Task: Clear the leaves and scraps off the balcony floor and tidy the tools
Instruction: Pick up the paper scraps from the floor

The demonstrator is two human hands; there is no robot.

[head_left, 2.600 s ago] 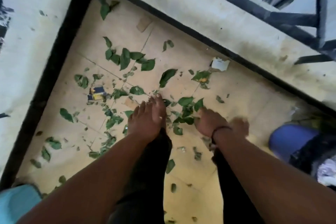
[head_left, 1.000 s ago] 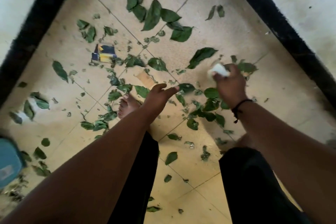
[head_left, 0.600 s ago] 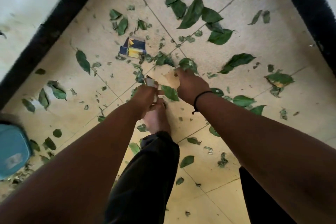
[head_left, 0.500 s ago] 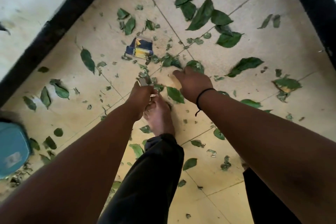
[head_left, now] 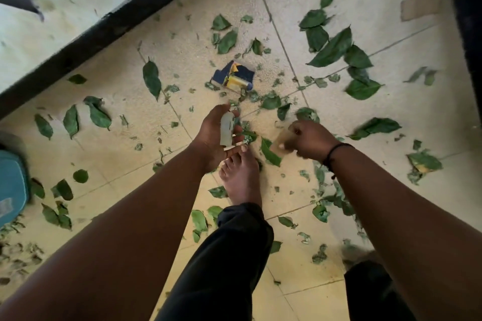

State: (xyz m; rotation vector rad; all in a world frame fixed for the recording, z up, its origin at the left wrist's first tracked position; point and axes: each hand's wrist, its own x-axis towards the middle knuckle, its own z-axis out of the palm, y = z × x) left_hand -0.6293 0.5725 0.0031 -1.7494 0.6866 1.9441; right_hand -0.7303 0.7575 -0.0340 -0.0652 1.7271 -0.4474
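Green leaves (head_left: 332,48) and torn bits lie scattered over the cream tiled floor (head_left: 430,41). My left hand (head_left: 216,135) holds a white paper scrap (head_left: 226,129) in its curled fingers, just above my bare foot (head_left: 241,177). My right hand (head_left: 311,139) pinches a tan cardboard scrap (head_left: 281,142), lifted off the tiles. A blue and yellow wrapper (head_left: 234,77) lies on the floor beyond both hands. Another tan scrap (head_left: 420,6) lies at the far right.
A black skirting strip (head_left: 91,36) runs along a pale wall at the upper left. A teal container (head_left: 11,187) stands at the left edge, with crumbled leaf litter beside it. A dark edge borders the floor at the upper right.
The white scrap passed from my right hand to my left. My right hand then reached to the floor and now lifts the tan cardboard scrap. The view has shifted left.
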